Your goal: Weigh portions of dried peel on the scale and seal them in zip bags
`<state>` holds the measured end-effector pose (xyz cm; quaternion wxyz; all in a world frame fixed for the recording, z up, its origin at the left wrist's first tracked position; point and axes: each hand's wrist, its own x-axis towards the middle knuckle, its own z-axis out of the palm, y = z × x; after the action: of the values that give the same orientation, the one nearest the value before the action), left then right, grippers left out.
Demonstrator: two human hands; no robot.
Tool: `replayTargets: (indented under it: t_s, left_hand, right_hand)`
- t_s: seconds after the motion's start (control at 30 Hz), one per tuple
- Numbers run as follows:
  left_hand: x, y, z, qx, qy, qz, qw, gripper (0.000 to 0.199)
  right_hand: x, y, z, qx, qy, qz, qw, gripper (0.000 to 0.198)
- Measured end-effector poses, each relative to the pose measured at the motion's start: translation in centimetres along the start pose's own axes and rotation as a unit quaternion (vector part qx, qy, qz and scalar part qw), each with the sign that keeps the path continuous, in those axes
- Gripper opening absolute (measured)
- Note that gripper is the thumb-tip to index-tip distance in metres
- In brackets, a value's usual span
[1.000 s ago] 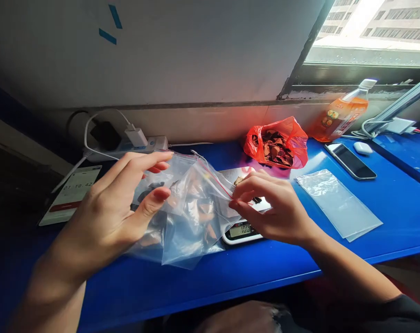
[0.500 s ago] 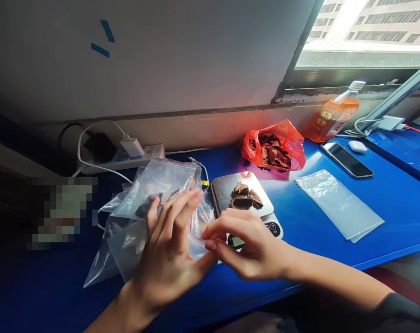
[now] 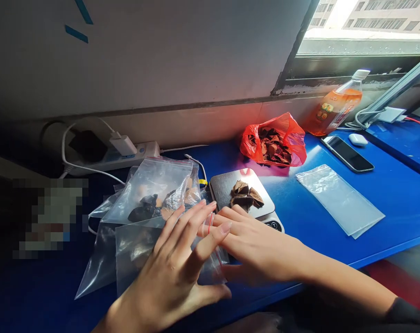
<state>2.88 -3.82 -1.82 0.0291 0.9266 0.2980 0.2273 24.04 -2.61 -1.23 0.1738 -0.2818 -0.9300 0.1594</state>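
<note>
My left hand point(image 3: 182, 259) is over a clear zip bag point(image 3: 136, 245), its fingers stretched out and its thumb apart. My right hand point(image 3: 258, 247) has its fingers in the mouth of that bag, with the red zip line crossing them and its thumb lower down, partly behind plastic. The fingertips of both hands are close together. Beneath and behind lie filled zip bags point(image 3: 161, 178) with dark and tan pieces inside. Just beyond my right hand stands a kitchen scale point(image 3: 222, 187) bearing several brown dried shell-like pieces point(image 3: 242, 196); my hand hides part of its front.
A red plastic bag point(image 3: 296, 138) full of dried brown pieces sits behind the scale. Flat unfilled zip bags point(image 3: 339, 201), a phone point(image 3: 348, 152), a white earbud case point(image 3: 358, 139) and an orange drink bottle point(image 3: 339, 108) are at the right. A power strip point(image 3: 149, 149) with cables runs along the wall.
My right hand has gone from pinching the bag's edge to having its fingers in the mouth. My left hand has shifted slightly right and lower, fingers spread. The view has tilted slightly.
</note>
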Motion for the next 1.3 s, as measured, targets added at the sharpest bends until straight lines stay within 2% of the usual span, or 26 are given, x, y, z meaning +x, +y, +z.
replayTargets:
  t_s: [0.1,0.2,0.27,0.33,0.4,0.47,0.63,0.77,0.93,1.1,1.17,1.23,1.3]
  left_hand:
    - [0.0,-0.4,-0.4,0.0,-0.012,-0.013,1.0,0.095]
    - [0.1,-1.0,-0.5,-0.015,-0.002,-0.048,0.999,0.091]
    - [0.0,-1.3,-0.5,-0.026,0.014,-0.064,0.998,0.088]
    - [-0.1,-1.6,-0.6,-0.028,0.03,-0.074,0.996,0.088]
    - [-0.2,-1.8,-0.7,-0.024,0.035,-0.08,0.996,0.09]
    - [-0.2,-1.9,-0.7,-0.022,0.037,-0.081,0.996,0.09]
    - [0.1,-1.8,-0.5,-0.026,0.033,-0.08,0.996,0.088]
    - [0.0,-1.7,-0.4,-0.032,0.032,-0.09,0.995,0.089]
    - [-0.2,-1.8,-0.3,-0.041,0.03,-0.093,0.994,0.086]
    - [-0.2,-1.8,-0.4,-0.025,0.024,-0.086,0.996,0.081]
    - [-0.2,-1.7,-0.4,-0.022,0.025,-0.081,0.996,0.08]
    - [-0.2,-1.8,-0.4,-0.02,0.024,-0.075,0.997,0.079]
    - [-0.2,-1.9,-0.3,-0.016,0.024,-0.07,0.997,0.079]
  right_hand:
    - [-0.1,0.3,-0.4,0.013,0.002,0.001,1.0,0.044]
    - [-0.4,1.3,-1.0,0.014,0.067,0.006,0.998,0.034]
    - [-1.1,2.5,-1.7,-0.01,0.145,0.058,0.988,0.028]
    - [-2.2,3.7,-2.2,-0.054,0.185,0.141,0.971,0.033]
    - [-3.3,4.7,-2.4,-0.092,0.158,0.208,0.961,0.045]
    - [-3.8,5.4,-2.4,-0.103,0.109,0.234,0.961,0.05]
    - [-2.2,6.3,-2.3,-0.106,0.05,0.198,0.973,0.034]
    - [-1.0,7.0,-2.5,-0.099,0.036,0.191,0.976,0.024]
    - [-1.3,7.3,-2.4,-0.12,0.04,0.201,0.971,0.038]
    - [-1.2,6.9,-3.0,-0.193,0.017,0.225,0.955,0.05]
    - [-0.8,6.8,-3.5,-0.192,-0.003,0.234,0.953,0.054]
    - [-0.3,6.9,-3.9,-0.165,-0.04,0.234,0.957,0.052]
    - [0.3,7.1,-4.1,-0.139,-0.069,0.232,0.96,0.042]
